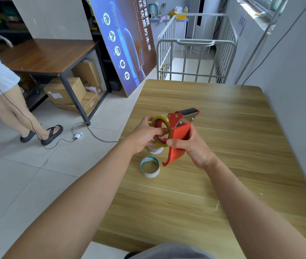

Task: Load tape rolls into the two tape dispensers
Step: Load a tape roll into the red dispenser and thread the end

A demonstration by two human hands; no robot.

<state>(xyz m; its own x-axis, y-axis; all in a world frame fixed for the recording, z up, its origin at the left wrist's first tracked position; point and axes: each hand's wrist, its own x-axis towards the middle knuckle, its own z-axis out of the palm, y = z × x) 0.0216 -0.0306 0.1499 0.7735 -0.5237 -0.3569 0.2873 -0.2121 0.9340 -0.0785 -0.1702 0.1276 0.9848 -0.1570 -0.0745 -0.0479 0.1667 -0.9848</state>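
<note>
A red tape dispenser [181, 131] is held above the wooden table [232, 146], its handle gripped by my right hand [191, 146]. A yellowish clear tape roll [161, 130] sits against the dispenser's left side, with my left hand [144, 135] shut on it, fingers across its core. Below on the table lies a white tape core with green print [150, 166]. Another whitish roll [155, 149] is partly hidden under my left hand. I see only one dispenser.
A person stands at the left in black sandals [52, 134], with a cable and charger [78, 135] on the tiled floor. A dark desk [49, 57] with cardboard boxes beneath, a leaning blue poster [124, 43] and a metal cart [197, 58] stand beyond the table.
</note>
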